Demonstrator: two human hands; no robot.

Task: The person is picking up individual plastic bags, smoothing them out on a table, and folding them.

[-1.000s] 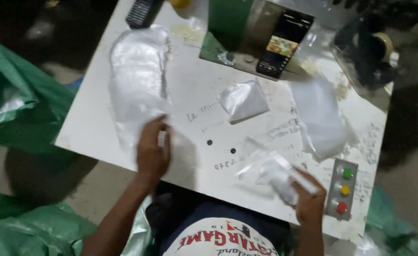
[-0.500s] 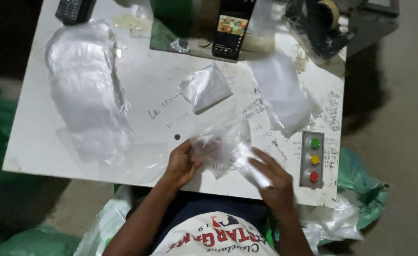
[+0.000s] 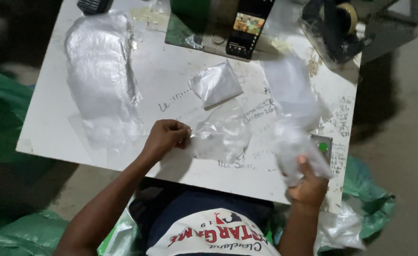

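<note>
A clear plastic bag (image 3: 221,137) is pinched at its edge by the left hand (image 3: 164,137), near the tabletop's (image 3: 171,80) front edge. A blurred, seemingly white packet (image 3: 297,151) is gripped closed in the right hand (image 3: 308,187).

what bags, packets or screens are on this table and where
Phone: far edge, dark slab, lit screen.
Clear bag: pinched by left hand, near centre.
Filled white packet: centre, squarish.
Stack of clear bags: left, long.
Blurred white bag: in right hand.

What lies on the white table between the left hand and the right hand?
Head view: a clear, crumpled plastic bag, pinched at its edge by the left hand. Past it, bare scribbled white table up to the right hand, which grips a translucent bag.
</note>
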